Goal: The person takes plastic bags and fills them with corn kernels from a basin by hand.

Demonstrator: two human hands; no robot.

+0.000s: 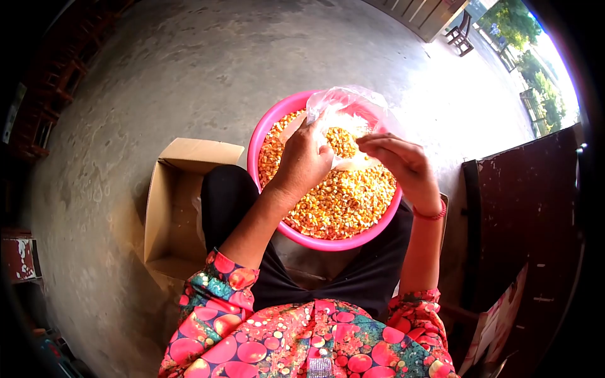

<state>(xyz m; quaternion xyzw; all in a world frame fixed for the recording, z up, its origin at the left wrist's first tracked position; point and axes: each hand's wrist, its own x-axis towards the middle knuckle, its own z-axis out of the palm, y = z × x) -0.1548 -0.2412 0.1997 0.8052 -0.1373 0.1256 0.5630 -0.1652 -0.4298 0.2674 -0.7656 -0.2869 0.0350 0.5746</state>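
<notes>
A pink basin (pixel 372 237) full of yellow-orange corn kernels (pixel 340 208) rests between my knees. My left hand (pixel 304 157) is closed on the edge of a clear plastic bag (pixel 350 96), which lies over the far part of the basin with some kernels inside. At the bag's right side is my right hand (pixel 403 164), palm down, its fingers pressed together over the bag's opening. Whether anything is between those fingertips cannot be made out. A red band circles the right wrist.
An open cardboard box (pixel 171 220) stands on the grey concrete floor (pixel 94 189) to the left of my knee. Dark red furniture (pixel 529 220) is at the right. Wooden chairs line the far left, and another chair (pixel 462 34) stands by the doorway.
</notes>
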